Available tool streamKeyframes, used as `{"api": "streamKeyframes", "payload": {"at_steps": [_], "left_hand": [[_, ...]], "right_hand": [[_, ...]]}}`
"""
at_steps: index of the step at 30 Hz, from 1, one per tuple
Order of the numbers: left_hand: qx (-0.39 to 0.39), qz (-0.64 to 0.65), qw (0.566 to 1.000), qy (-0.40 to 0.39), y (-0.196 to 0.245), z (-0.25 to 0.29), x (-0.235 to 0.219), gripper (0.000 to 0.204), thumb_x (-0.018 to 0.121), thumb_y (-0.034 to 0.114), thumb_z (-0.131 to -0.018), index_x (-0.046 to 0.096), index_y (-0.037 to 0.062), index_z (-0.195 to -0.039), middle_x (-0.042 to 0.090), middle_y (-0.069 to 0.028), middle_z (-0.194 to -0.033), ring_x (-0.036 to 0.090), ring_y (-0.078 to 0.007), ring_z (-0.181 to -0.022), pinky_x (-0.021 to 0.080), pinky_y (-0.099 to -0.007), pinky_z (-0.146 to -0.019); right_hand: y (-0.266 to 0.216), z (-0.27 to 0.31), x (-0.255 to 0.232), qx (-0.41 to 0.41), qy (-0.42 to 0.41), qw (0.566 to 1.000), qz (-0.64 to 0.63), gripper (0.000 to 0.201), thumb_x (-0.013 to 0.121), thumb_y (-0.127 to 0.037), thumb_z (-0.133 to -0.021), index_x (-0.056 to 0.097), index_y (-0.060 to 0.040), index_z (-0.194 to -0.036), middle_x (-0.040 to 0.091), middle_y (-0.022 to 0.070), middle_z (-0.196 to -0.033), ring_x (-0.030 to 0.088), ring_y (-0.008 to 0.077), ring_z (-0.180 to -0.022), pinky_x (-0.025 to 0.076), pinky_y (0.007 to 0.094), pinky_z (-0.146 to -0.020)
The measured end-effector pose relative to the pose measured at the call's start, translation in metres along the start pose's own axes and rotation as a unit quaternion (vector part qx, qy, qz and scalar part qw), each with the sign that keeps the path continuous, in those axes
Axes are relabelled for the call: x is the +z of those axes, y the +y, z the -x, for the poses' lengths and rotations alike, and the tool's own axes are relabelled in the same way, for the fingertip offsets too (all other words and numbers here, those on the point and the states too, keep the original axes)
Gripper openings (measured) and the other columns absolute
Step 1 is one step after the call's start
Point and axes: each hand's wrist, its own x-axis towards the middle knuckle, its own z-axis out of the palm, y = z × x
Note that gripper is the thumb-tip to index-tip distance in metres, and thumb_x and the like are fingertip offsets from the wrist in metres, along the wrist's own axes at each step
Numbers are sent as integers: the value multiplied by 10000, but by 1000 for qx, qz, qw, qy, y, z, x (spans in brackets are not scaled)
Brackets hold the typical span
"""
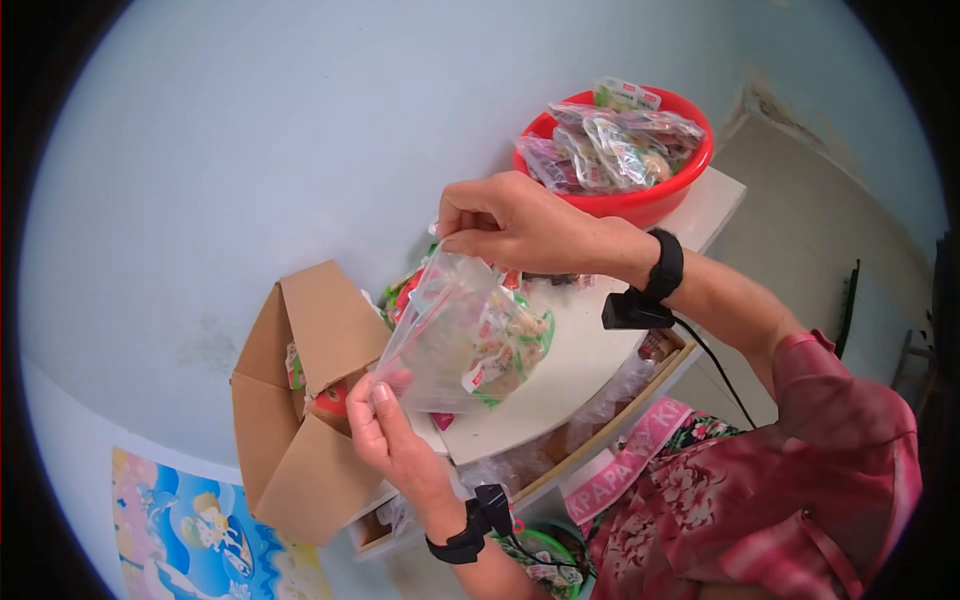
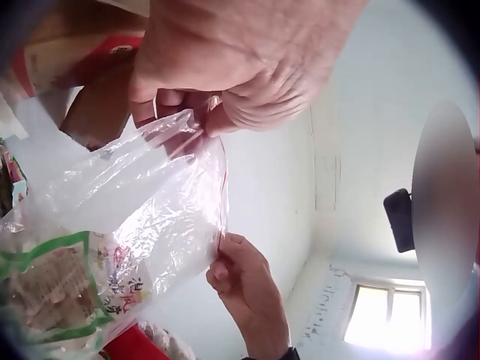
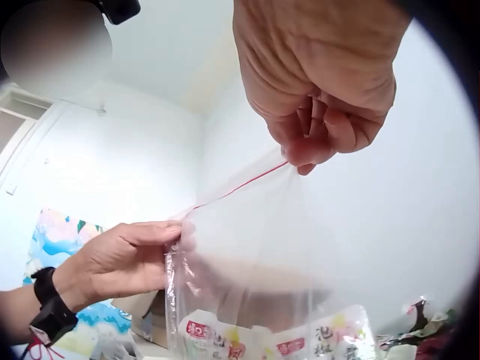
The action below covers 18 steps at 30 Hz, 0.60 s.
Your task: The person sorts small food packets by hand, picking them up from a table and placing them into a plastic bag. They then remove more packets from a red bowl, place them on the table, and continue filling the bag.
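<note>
A clear zip bag [image 1: 445, 330] with a red line along its mouth is stretched between both hands. Printed snack packets with green edging [image 2: 56, 281] lie inside it. My right hand [image 1: 525, 225] pinches one end of the bag's mouth, seen also at the red zip line [image 3: 255, 178] in the right wrist view. The other end is held by my left hand [image 1: 392, 432], thumb on the near side of the plastic. Below the hands, the bag's filled part hangs over the white table [image 1: 590, 330].
An open cardboard box [image 1: 265, 430] stands at the left, beside the table. At the back right, a red basin [image 1: 640, 208] holds several filled bags. Colourful packets [image 1: 402, 295] lie behind the zip bag. An open drawer [image 1: 560, 465] with clear plastic runs along the table's front.
</note>
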Motion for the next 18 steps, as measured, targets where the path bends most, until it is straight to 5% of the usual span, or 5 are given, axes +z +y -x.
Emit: {"api": "streamKeyframes", "payload": {"at_steps": [7,8,14,17,18], "left_hand": [[-70,28,997,-25,-40,17,1,256,507,175,-1094,632,-23,-1197,707,-95,-1067,624,-143,-1002,484,-320,-940],[-102,46,993,-41,-38,23,-3,452,632,223,-1032,535,-17,-1402,661,-147,-1274,617,-201,-1163,471,-350,-1025],[-17,-53,989,-140,-79,83,20,1195,911,192,-767,123,5,-1646,356,-200,-1615,434,-312,-1450,339,-438,-1206],[-58,-14,994,-90,-106,103,49,1177,907,132,-765,136,4,-1645,417,-208,-1574,459,-317,-1423,361,-438,-1188],[-77,27,993,-87,-115,103,56,1005,884,106,-793,293,-20,-1596,514,-194,-1494,514,-297,-1360,391,-422,-1158]], "right_hand": [[31,8,19,-13,-3,999,47,113,669,-63,-942,596,23,-943,635,63,-742,613,125,-621,500,304,-561],[31,12,19,-7,-7,999,44,112,665,-63,-939,592,22,-936,634,62,-744,613,125,-612,504,302,-557],[9,23,8,122,-2,989,-85,139,653,-87,-912,597,40,-897,663,105,-755,669,175,-628,513,329,-566],[11,30,12,113,8,986,-125,153,647,-99,-929,584,40,-914,656,94,-764,658,150,-599,509,297,-545],[12,34,13,113,-3,984,-140,164,664,-118,-946,590,28,-944,660,81,-816,659,140,-651,514,295,-577]]}}
